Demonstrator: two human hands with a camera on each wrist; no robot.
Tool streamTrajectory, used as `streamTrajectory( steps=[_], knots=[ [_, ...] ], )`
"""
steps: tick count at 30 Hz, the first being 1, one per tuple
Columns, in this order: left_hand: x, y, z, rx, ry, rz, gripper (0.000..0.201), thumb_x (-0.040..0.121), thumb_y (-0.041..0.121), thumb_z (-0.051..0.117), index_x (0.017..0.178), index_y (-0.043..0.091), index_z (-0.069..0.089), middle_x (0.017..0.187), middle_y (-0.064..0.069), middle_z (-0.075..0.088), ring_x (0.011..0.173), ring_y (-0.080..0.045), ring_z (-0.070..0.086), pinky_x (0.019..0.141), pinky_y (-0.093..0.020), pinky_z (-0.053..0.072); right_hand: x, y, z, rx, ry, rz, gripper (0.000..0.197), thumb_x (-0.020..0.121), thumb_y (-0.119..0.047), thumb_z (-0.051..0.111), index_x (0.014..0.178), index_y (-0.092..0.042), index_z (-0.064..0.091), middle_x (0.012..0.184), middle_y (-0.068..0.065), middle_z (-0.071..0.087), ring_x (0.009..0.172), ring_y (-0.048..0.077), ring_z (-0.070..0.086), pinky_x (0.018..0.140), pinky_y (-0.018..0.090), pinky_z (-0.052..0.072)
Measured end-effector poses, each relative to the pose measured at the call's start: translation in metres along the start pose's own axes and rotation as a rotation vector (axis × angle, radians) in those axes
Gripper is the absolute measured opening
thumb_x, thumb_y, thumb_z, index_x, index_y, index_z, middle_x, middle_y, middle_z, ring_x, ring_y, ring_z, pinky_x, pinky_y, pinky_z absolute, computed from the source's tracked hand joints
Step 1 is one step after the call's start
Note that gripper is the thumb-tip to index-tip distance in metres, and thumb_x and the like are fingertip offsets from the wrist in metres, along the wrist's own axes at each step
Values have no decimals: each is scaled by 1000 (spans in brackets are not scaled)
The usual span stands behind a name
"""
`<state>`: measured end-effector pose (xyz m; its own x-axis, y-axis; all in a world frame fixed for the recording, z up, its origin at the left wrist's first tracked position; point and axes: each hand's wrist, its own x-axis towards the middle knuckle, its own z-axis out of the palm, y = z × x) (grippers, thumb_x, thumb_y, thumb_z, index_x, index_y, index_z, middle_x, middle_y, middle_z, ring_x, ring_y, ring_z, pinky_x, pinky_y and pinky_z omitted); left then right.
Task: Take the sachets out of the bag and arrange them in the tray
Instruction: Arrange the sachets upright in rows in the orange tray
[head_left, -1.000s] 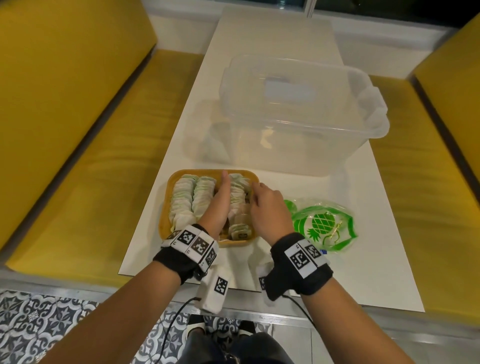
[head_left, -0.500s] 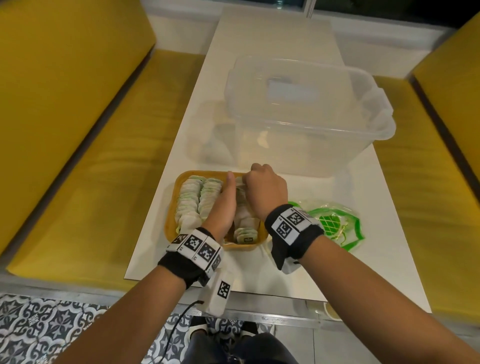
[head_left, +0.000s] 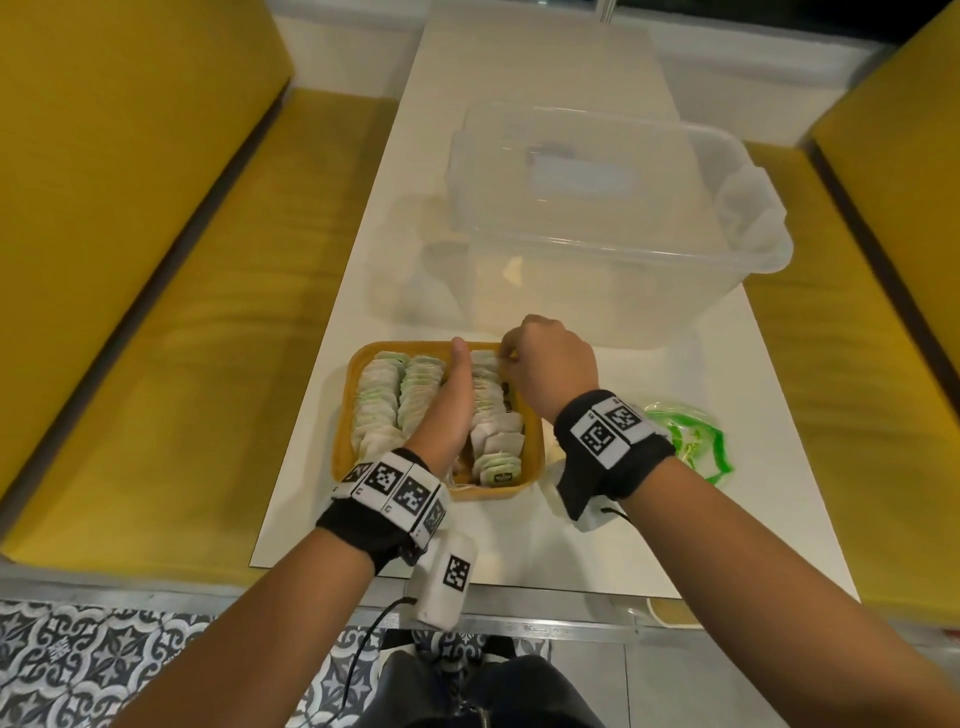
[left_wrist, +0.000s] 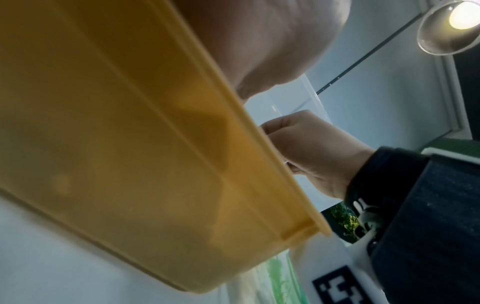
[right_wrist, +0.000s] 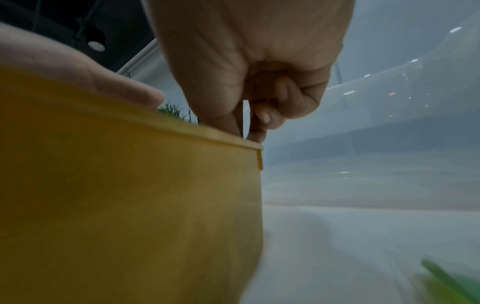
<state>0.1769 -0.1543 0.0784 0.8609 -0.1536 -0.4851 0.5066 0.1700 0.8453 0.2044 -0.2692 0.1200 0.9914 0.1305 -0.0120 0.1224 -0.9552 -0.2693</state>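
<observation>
Pale green-and-white sachets (head_left: 415, 395) stand packed in three rows inside the orange tray (head_left: 340, 447), which sits on the white table (head_left: 727, 519) near its front edge. The left hand (head_left: 447, 410) lies flat and straight between the middle row and the right row, fingers extended toward the far rim, pressing against the sachets beside it. The right hand (head_left: 550, 364) hovers over the tray's far right corner with fingers curled; in the right wrist view its thumb and forefinger (right_wrist: 233, 121) dip behind the tray's rim (right_wrist: 207, 133), close together in a pinch — whether a sachet sits between them I cannot tell, since the wall hides the tips. The left wrist view shows mostly the tray's outer wall (left_wrist: 130, 144), with the right hand (left_wrist: 311, 152) above its edge.

Just right of the tray lies the bag (head_left: 691, 436), clear plastic with green print, flattened on the table and partly covered by the right wrist. Beyond the tray stands a large clear tub (head_left: 727, 291), close behind the right hand. Yellow benches (head_left: 182, 312) flank the table on both sides.
</observation>
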Motion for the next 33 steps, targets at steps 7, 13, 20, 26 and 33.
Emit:
streamTrajectory(
  steps=[7,13,20,26,33],
  knots=[
    [0,1,-3,33,-43,-22,86,79,82,23,116,19,67,112,-10,71,111,-24,64,106,-47,42,4,-2,3,-31,15,-20,22,89,-13,50,93,-13,71,97,5,61,83,28,60,66,32,48],
    [1,4,-1,33,-49,-29,80,93,69,12,119,14,65,110,-9,72,109,-21,65,105,-44,45,5,-1,11,62,46,35,20,88,-15,54,91,-18,74,98,1,61,85,26,60,67,32,49],
    [-1,5,-1,78,16,6,99,70,90,20,128,19,59,121,-6,66,114,-19,62,105,-44,44,-1,9,10,121,74,95,19,89,-23,58,94,-21,76,96,-1,56,83,21,58,68,32,48],
    [-8,8,1,-26,-68,-75,90,80,84,25,118,13,65,110,-14,71,105,-27,67,101,-45,48,-27,13,-5,333,197,124,22,91,-21,55,99,-23,75,97,-3,62,84,14,55,71,28,44],
    [-18,2,-1,-69,-134,-122,82,88,75,21,117,12,64,107,-10,73,101,-23,69,96,-41,52,-87,-1,-5,195,32,133,20,88,-30,58,94,-20,74,92,-1,60,86,20,58,69,33,49]
  ],
)
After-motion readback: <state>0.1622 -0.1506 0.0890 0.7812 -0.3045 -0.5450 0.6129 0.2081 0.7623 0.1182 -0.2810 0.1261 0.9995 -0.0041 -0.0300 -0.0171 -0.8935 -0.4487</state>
